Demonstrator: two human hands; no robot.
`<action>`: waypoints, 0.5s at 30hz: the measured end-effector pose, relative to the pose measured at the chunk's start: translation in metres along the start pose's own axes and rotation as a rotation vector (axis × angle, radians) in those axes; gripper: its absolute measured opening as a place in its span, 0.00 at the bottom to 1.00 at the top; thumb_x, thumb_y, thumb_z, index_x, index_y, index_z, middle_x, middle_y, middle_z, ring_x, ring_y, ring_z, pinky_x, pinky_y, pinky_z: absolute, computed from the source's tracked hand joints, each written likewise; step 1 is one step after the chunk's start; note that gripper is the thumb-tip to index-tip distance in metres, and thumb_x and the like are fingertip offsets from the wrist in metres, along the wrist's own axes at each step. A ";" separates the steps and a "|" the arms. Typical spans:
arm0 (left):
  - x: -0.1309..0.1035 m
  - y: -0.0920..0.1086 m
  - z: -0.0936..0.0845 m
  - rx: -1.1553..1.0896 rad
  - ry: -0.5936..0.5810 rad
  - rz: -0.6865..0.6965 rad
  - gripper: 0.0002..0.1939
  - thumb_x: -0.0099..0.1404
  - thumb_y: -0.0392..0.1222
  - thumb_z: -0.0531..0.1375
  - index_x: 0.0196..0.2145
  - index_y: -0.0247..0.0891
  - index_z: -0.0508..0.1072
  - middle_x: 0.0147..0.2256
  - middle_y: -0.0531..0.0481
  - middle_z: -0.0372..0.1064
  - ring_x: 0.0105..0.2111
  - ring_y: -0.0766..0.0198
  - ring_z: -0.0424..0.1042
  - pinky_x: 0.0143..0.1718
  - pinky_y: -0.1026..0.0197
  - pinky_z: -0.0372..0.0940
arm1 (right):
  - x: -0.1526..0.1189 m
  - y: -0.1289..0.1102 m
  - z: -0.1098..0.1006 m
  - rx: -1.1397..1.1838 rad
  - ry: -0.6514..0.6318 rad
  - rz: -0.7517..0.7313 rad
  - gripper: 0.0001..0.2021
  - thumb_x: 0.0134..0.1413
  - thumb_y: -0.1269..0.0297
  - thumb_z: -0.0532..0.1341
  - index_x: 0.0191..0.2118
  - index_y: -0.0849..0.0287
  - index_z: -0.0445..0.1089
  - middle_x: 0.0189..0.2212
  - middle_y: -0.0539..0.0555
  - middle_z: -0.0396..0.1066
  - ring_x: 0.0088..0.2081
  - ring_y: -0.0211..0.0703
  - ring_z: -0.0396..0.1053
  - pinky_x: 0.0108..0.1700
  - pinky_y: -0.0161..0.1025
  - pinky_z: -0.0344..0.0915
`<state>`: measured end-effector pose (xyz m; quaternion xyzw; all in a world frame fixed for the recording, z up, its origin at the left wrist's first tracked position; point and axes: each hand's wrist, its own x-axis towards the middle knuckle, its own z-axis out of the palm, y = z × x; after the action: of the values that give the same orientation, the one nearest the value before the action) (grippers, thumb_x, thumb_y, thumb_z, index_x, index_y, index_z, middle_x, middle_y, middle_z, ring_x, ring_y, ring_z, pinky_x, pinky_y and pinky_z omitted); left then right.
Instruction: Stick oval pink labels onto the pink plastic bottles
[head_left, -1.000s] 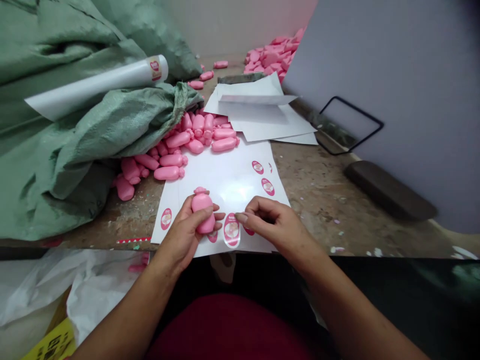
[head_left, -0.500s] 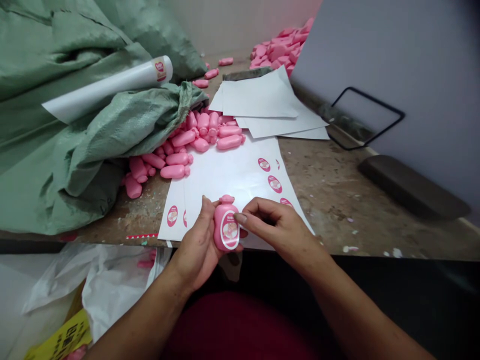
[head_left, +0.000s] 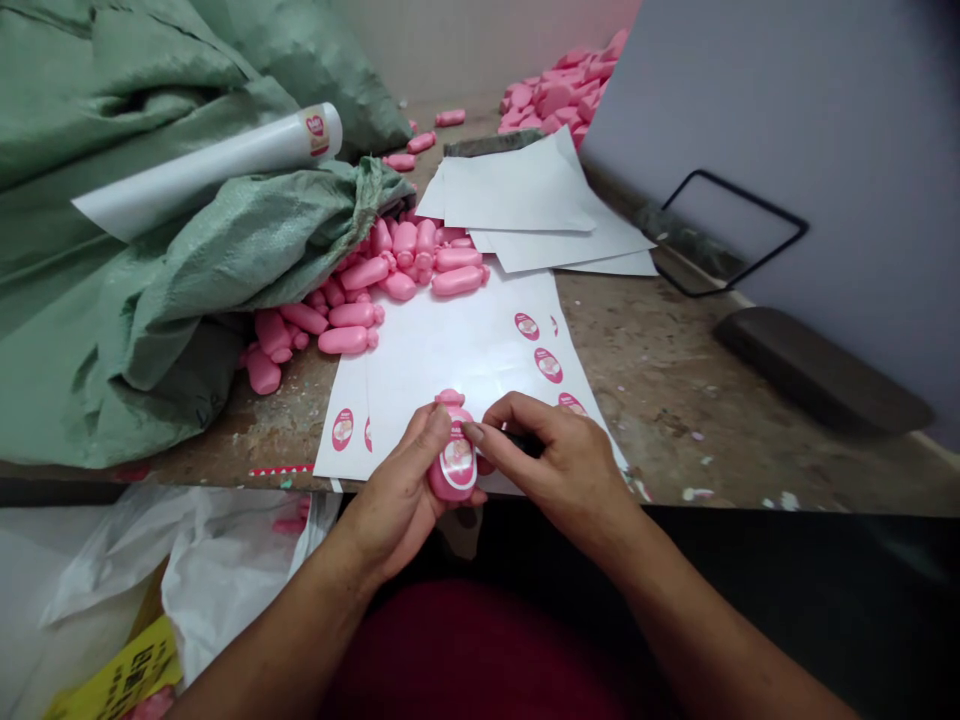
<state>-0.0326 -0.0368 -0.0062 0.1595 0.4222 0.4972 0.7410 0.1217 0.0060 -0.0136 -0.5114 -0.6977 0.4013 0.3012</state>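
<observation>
My left hand (head_left: 409, 485) is wrapped round a small pink plastic bottle (head_left: 450, 490), which stands nearly upright with its narrow neck at the top. On the front of the bottle lies an oval pink-and-white sticker (head_left: 458, 462), the left thumb resting by its upper left edge. From the right side, my right hand (head_left: 559, 455) is closed, its thumb and bent forefinger pinching at the sticker's right edge. A dark patch shows between its fingers; I cannot tell what it is. Beneath and beyond the hands is a white sticker sheet (head_left: 450, 350) with several oval stickers left along its sides.
Pink bottles (head_left: 352, 315) spill from a green woven sack (head_left: 172, 300) at the left. A rolled sheet (head_left: 210, 170) lies across the sack. Blank white sheets (head_left: 517, 195) and a heap of pink bottles (head_left: 562, 90) are farther back. A grey panel (head_left: 787, 120) stands at the right.
My left thumb has come down from beside the bottle onto its front, near the sticker's top left. The right hand stays at the sticker's right edge, shifted slightly left.
</observation>
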 end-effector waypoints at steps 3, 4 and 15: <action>0.001 0.001 -0.001 -0.045 -0.011 -0.064 0.13 0.73 0.49 0.54 0.50 0.41 0.70 0.40 0.47 0.73 0.33 0.65 0.75 0.30 0.65 0.72 | -0.001 0.001 0.000 0.040 -0.022 0.002 0.12 0.58 0.55 0.62 0.28 0.55 0.71 0.21 0.47 0.71 0.24 0.38 0.65 0.31 0.37 0.58; 0.001 0.001 -0.001 -0.050 -0.008 -0.067 0.13 0.74 0.47 0.53 0.50 0.41 0.70 0.40 0.47 0.73 0.33 0.65 0.75 0.30 0.65 0.72 | -0.001 0.001 0.000 0.077 -0.038 0.013 0.12 0.59 0.55 0.62 0.28 0.55 0.71 0.21 0.47 0.71 0.25 0.38 0.66 0.31 0.37 0.58; 0.002 0.003 0.002 -0.138 -0.003 -0.109 0.15 0.74 0.46 0.53 0.52 0.39 0.72 0.38 0.46 0.73 0.32 0.64 0.75 0.28 0.64 0.71 | -0.009 -0.004 -0.007 -0.265 0.103 -0.284 0.10 0.64 0.58 0.58 0.34 0.55 0.72 0.27 0.51 0.78 0.28 0.42 0.70 0.38 0.43 0.54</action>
<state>-0.0324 -0.0338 -0.0041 0.0857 0.3937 0.4837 0.7770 0.1286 -0.0013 -0.0069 -0.4629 -0.7931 0.2328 0.3201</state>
